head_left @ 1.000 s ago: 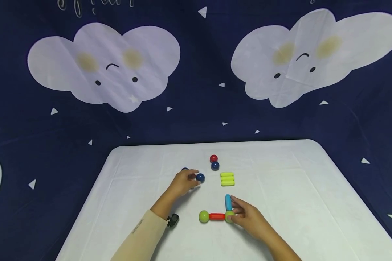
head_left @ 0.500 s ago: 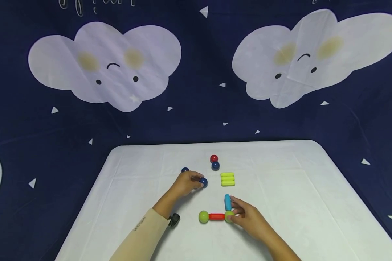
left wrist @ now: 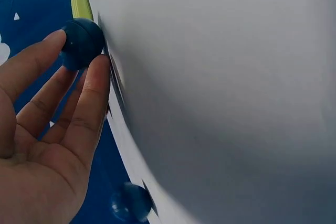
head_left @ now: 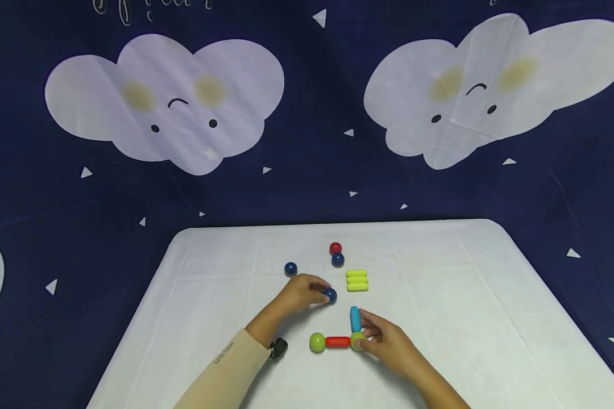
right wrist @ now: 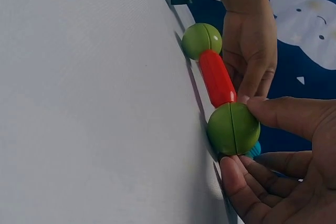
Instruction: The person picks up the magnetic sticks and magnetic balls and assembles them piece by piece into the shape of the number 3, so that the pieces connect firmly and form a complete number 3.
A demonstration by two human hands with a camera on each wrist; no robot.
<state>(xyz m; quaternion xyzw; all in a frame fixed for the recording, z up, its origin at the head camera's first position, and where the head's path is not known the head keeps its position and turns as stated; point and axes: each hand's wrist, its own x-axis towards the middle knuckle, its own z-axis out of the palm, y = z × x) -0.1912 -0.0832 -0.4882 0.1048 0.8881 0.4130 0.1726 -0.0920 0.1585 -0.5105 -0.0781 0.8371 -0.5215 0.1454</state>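
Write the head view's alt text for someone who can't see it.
The left hand pinches a navy ball; the right hand grips a green ball meeting a red rod and a light blue rod. Three yellow rods lie on the white table.

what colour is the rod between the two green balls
The rod is red, clearest in the right wrist view.

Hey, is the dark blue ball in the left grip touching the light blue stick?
Apart. The head view shows white tabletop between the dark blue ball and the light blue stick.
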